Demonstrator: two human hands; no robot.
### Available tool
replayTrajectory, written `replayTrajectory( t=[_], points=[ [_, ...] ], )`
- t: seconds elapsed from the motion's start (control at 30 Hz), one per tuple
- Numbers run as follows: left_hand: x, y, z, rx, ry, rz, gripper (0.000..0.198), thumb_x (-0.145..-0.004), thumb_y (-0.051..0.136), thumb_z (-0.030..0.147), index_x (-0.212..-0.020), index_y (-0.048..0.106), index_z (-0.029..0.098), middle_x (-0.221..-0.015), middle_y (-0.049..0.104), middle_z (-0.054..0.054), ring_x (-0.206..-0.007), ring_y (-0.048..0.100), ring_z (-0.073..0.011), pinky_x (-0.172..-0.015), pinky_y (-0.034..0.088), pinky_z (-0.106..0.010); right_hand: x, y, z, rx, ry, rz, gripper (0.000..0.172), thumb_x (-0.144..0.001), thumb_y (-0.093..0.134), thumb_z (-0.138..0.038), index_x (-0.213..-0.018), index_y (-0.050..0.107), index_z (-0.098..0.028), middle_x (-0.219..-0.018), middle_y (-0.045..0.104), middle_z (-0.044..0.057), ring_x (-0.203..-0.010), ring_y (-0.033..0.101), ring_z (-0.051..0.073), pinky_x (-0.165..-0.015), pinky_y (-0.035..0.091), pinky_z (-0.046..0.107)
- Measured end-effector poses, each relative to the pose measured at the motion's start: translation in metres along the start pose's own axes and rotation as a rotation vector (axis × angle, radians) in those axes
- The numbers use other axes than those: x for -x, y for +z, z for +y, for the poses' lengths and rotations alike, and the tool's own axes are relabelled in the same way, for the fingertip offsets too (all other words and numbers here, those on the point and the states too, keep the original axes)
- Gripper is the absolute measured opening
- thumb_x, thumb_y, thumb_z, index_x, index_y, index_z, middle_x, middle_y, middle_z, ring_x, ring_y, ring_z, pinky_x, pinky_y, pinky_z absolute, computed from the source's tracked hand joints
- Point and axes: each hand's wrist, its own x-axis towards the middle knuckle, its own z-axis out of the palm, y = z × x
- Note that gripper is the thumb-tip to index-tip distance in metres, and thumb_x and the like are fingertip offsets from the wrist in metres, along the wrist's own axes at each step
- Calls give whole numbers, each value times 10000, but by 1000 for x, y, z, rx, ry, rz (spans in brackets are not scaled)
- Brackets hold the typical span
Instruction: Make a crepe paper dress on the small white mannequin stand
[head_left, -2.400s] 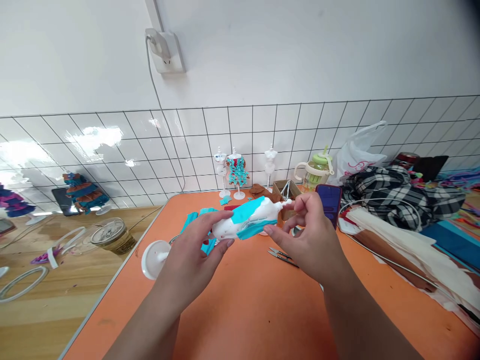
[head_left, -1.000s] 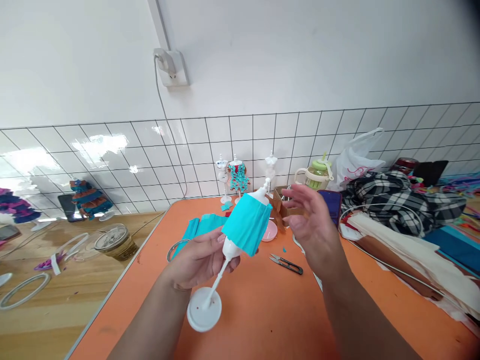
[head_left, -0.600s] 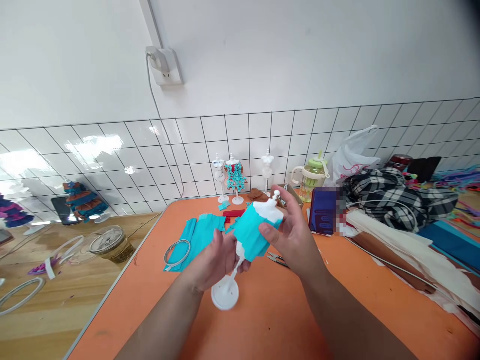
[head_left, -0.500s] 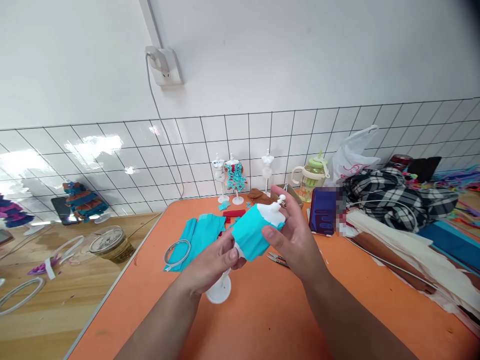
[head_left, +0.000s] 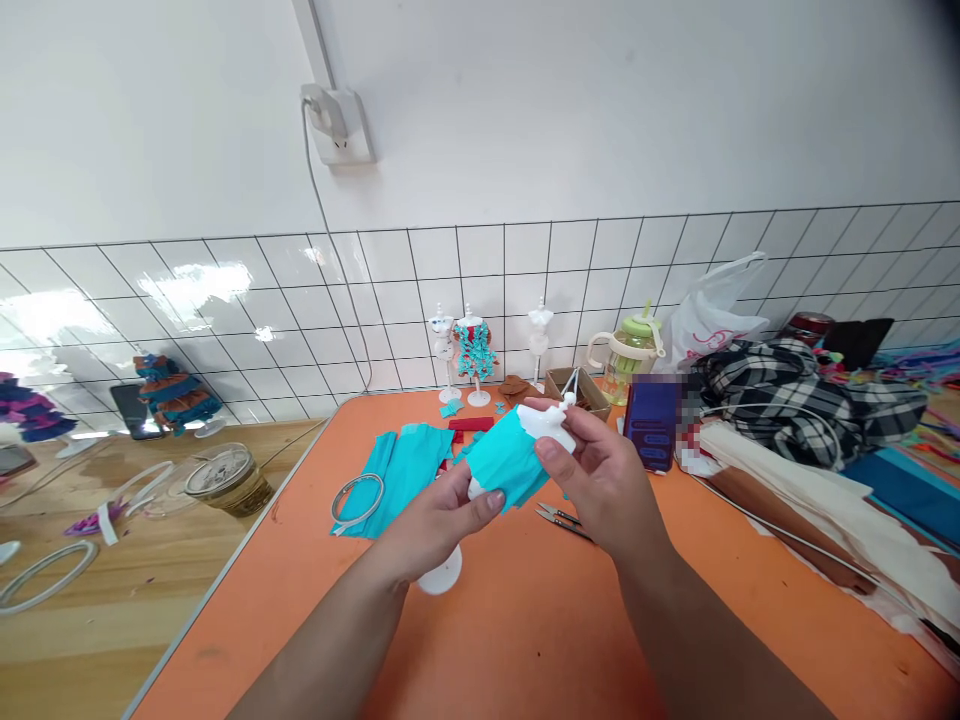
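A small white mannequin lies tilted between my hands, its neck toward the upper right and its round base at the lower left. Turquoise cloth is wrapped round its torso. My left hand is closed on the lower end, thumb along the cloth's edge. At the shoulder end, my right hand grips the mannequin, its thumb near the cloth's upper edge. The fingers behind the torso are partly hidden. Thread snips lie on the orange table just beneath my right hand.
On the orange table, turquoise cloth lies under a metal embroidery hoop. Several small mannequins, one in a ruffled dress, stand by the wall. A cup, phone and cloth strips are at right; a jar is left.
My right hand's fingers have folded in closer round the mannequin's shoulder, and its thumb has shifted. My left thumb has moved onto the cloth's lower edge. The view has shifted slightly.
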Motion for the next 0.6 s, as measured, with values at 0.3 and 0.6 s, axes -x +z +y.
replayTrajectory(
  t=[0.3, 0.6],
  points=[
    [-10, 4, -14, 234, 0, -177, 401, -829, 589, 554, -915, 520, 169, -914, 570, -56, -537, 306, -48, -513, 183, -251, 1, -5, -6, 111, 27, 19, 448, -862, 614, -402, -1258, 617, -193, -1069, 729, 89, -1019, 674, 280, -835, 575, 400],
    [-10, 10, -22, 286, 97, -142, 756, -686, 597, 744, -1205, 540, 198, -940, 553, -77, -733, 410, -141, -603, 274, -267, 0, -2, -4, 258, 9, 117, 389, -874, 570, -380, -1195, 664, -181, -954, 751, 57, -824, 710, 226, -639, 591, 285]
  ],
)
